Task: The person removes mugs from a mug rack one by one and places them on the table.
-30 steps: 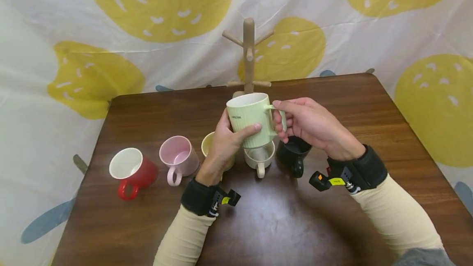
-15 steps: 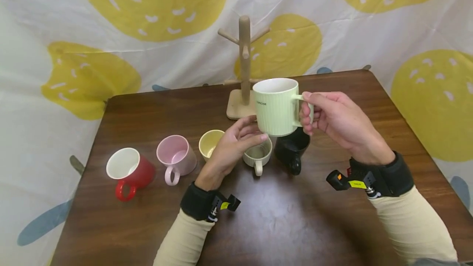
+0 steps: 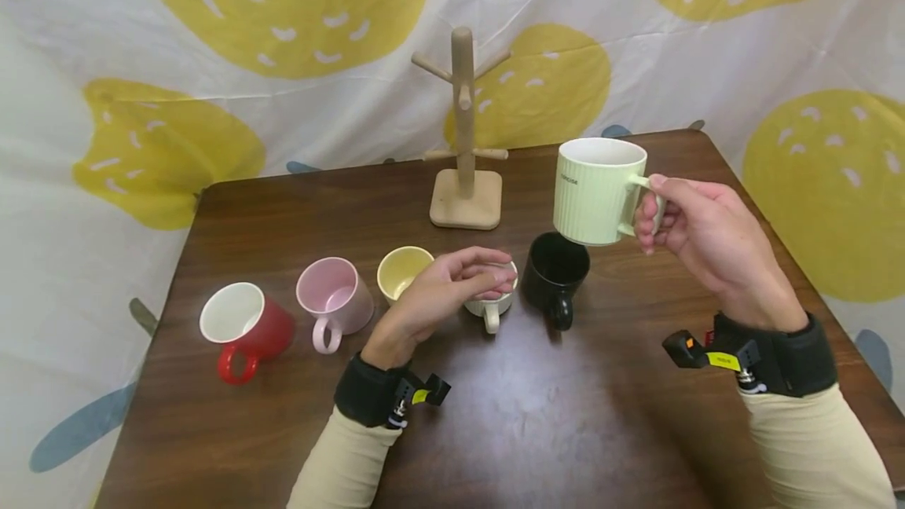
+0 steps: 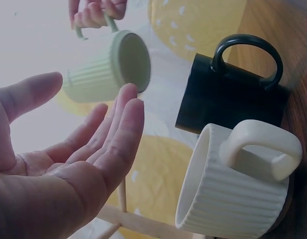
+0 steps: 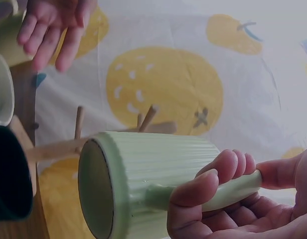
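Observation:
My right hand [image 3: 714,234] grips the handle of a pale green ribbed mug [image 3: 597,199], holding it upright in the air to the right of the black mug [image 3: 555,277]. In the right wrist view, fingers and thumb wrap round the handle of the green mug [image 5: 158,184]. My left hand [image 3: 445,289] holds nothing. Its fingers are loosely extended over the white ribbed mug [image 3: 492,301], partly hiding it. The left wrist view shows the left palm [image 4: 69,164] with relaxed fingers, apart from the white mug [image 4: 238,184].
A bare wooden mug tree [image 3: 463,116] on a square base stands at the back of the brown table [image 3: 551,430]. To the left sit a yellow mug [image 3: 399,273], a pink mug [image 3: 334,297] and a red mug [image 3: 272,332]. A patterned cloth [image 3: 339,116] hangs behind.
The left hand has let go of the green mug and lies lower, over the white mug. The right hand has carried the green mug to the right, away from the mug tree.

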